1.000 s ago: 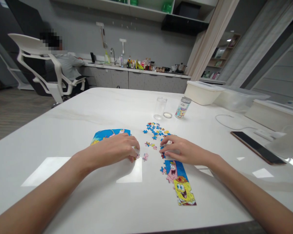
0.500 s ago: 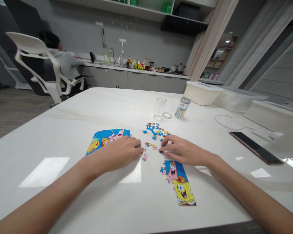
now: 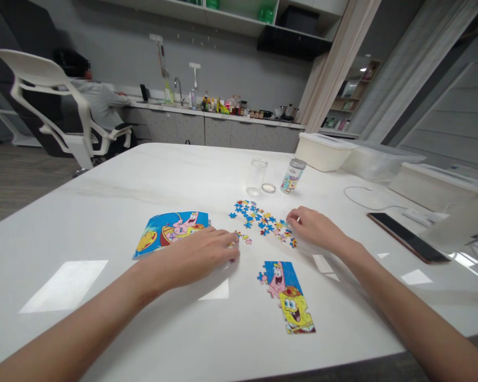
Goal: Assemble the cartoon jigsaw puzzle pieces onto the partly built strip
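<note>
From the head camera, the person's left hand (image 3: 201,253) lies palm down on the glossy white table (image 3: 103,212), fingers curled together with the tips over a few loose pieces at the near edge of the scattered blue and yellow jigsaw pieces (image 3: 258,218); whether it pinches one I cannot tell. Just behind it lies the colourful cartoon reference picture (image 3: 169,231). The right hand (image 3: 316,227) rests at the far right end of the scatter, fingers drawn together on the pieces there. Nearer the person, apart from both hands, sits the assembled strip of cartoon puzzle (image 3: 287,297). Beyond the scatter stand a clear empty plastic jar (image 3: 257,176) and a small labelled tin (image 3: 292,176); a dark phone (image 3: 402,237) lies to the right.
</note>
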Available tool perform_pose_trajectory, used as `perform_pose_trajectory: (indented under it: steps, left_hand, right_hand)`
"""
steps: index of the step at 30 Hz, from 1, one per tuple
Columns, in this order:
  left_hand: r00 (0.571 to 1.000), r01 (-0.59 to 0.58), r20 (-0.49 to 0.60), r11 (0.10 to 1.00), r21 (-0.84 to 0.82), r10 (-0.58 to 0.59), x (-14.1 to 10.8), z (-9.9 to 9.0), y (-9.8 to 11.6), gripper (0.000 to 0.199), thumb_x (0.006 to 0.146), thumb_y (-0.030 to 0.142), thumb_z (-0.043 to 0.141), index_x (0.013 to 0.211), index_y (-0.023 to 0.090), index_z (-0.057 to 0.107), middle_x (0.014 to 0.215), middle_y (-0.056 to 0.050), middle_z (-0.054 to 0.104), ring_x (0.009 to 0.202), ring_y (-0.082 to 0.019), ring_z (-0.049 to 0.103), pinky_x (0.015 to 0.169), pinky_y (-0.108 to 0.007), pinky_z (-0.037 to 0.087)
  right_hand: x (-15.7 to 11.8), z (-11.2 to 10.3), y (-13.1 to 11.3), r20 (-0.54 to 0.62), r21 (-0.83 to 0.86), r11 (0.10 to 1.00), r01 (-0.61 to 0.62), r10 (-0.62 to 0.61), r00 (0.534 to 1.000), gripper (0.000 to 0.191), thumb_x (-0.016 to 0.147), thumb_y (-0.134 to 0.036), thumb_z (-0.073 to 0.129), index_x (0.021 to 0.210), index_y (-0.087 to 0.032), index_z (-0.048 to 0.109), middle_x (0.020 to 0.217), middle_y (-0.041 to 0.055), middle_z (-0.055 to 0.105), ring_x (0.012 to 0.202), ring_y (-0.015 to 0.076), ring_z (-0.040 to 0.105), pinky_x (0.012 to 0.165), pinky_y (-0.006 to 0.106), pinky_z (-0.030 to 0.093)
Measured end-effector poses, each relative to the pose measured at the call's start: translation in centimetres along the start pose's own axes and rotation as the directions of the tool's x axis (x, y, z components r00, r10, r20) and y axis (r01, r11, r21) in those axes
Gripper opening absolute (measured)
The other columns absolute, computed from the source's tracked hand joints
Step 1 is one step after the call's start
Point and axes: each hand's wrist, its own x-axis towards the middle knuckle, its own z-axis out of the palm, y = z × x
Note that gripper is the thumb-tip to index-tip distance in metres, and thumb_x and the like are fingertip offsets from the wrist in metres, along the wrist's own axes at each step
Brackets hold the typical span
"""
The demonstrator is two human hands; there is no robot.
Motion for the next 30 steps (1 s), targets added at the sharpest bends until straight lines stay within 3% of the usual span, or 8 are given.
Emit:
perform_pose_trajectory:
  steps: [4, 8, 10, 13, 16, 20, 23, 30]
  left_hand:
    - [1.000, -0.016, 0.016, 0.999, -0.029, 0.016, 0.3, -0.1, 0.5, 0.020, 0.096, 0.010, 0.044, 0.099, 0.021, 0.061, 0.105, -0.004, 0.067, 0.095, -0.015, 0.062, 0.086, -0.029, 0.044]
    - [1.000, 0.018, 0.017, 1.000, 0.021, -0.018, 0.4, 0.2, 0.7, 0.025, 0.098, 0.013, 0.039, 0.108, 0.019, 0.061, 0.113, -0.008, 0.065, 0.101, -0.018, 0.061, 0.087, -0.032, 0.045]
    - [0.997, 0.080, 0.011, 0.995, 0.053, -0.080, 0.4, 0.4, 0.7, 0.028, 0.100, 0.017, 0.036, 0.114, 0.017, 0.060, 0.116, -0.010, 0.063, 0.103, -0.021, 0.060, 0.087, -0.034, 0.045]
    - [0.988, 0.152, 0.011, 0.985, 0.081, -0.154, 0.5, 0.9, 0.7, 0.031, 0.101, 0.022, 0.033, 0.120, 0.016, 0.057, 0.120, -0.012, 0.061, 0.103, -0.023, 0.060, 0.086, -0.037, 0.045]
    - [0.986, 0.166, 0.013, 0.983, 0.083, -0.168, 0.6, 1.1, 0.7, 0.034, 0.100, 0.025, 0.033, 0.126, 0.016, 0.053, 0.126, -0.011, 0.060, 0.109, -0.024, 0.058, 0.088, -0.038, 0.045]
    - [0.987, 0.162, -0.029, 0.985, 0.064, -0.160, 0.5, 1.3, 0.5, 0.036, 0.101, 0.026, 0.026, 0.117, 0.015, 0.057, 0.126, -0.011, 0.062, 0.111, -0.022, 0.058, 0.090, -0.037, 0.045]
    - [0.987, 0.157, -0.041, 0.984, 0.088, -0.154, 0.4, 1.4, 0.5, 0.039, 0.101, 0.025, 0.024, 0.113, 0.016, 0.060, 0.127, -0.013, 0.061, 0.113, -0.023, 0.057, 0.090, -0.039, 0.045]
    - [0.989, 0.149, 0.010, 0.982, 0.114, -0.151, 0.4, 1.3, 0.7, 0.036, 0.099, 0.020, 0.028, 0.122, 0.015, 0.055, 0.133, -0.016, 0.056, 0.112, -0.025, 0.058, 0.089, -0.040, 0.047]
  right_hand:
    - [-0.2, 0.3, 0.0, 0.086, 0.015, 0.995, 0.102, -0.103, 0.991, 0.029, 0.094, -0.027, 0.041, 0.101, -0.017, 0.067, 0.101, 0.0117, 0.063, 0.088, 0.0227, 0.063, 0.081, 0.036, 0.047]
    - [-0.5, 0.6, -0.2, 0.109, 0.124, 0.928, 0.350, -0.363, 0.925, 0.035, 0.094, -0.034, 0.046, 0.121, -0.019, 0.060, 0.120, 0.0117, 0.058, 0.110, 0.0240, 0.057, 0.100, 0.041, 0.043]
    - [-0.6, 0.7, -0.3, 0.095, 0.156, 0.909, 0.386, -0.403, 0.910, 0.037, 0.093, -0.033, 0.047, 0.127, -0.021, 0.056, 0.125, 0.0111, 0.056, 0.114, 0.0242, 0.055, 0.102, 0.042, 0.042]
    - [-0.6, 0.5, -0.3, 0.070, 0.144, 0.941, 0.306, -0.319, 0.945, 0.035, 0.094, -0.028, 0.041, 0.124, -0.019, 0.056, 0.123, 0.0127, 0.057, 0.113, 0.0250, 0.056, 0.101, 0.044, 0.042]
    - [-0.7, -0.3, 0.0, 0.111, 0.103, 0.966, 0.239, -0.250, 0.962, 0.025, 0.087, -0.023, 0.048, 0.107, -0.017, 0.062, 0.110, 0.0118, 0.060, 0.102, 0.0249, 0.060, 0.094, 0.042, 0.046]
    - [-0.8, -0.8, 0.2, 0.192, 0.182, 0.926, 0.332, -0.365, 0.911, 0.028, 0.079, -0.029, 0.062, 0.106, -0.020, 0.061, 0.106, 0.0089, 0.060, 0.093, 0.0222, 0.060, 0.084, 0.036, 0.049]
    - [-0.6, -0.2, 0.3, 0.169, 0.224, 0.924, 0.309, -0.349, 0.922, 0.021, 0.086, -0.030, 0.055, 0.104, -0.020, 0.061, 0.104, 0.0080, 0.059, 0.089, 0.0194, 0.060, 0.082, 0.034, 0.049]
    - [0.2, 0.9, 1.2, 0.097, 0.106, 0.986, 0.127, -0.138, 0.986, 0.019, 0.090, -0.023, 0.046, 0.100, -0.019, 0.060, 0.098, 0.0072, 0.059, 0.083, 0.0189, 0.060, 0.079, 0.035, 0.047]
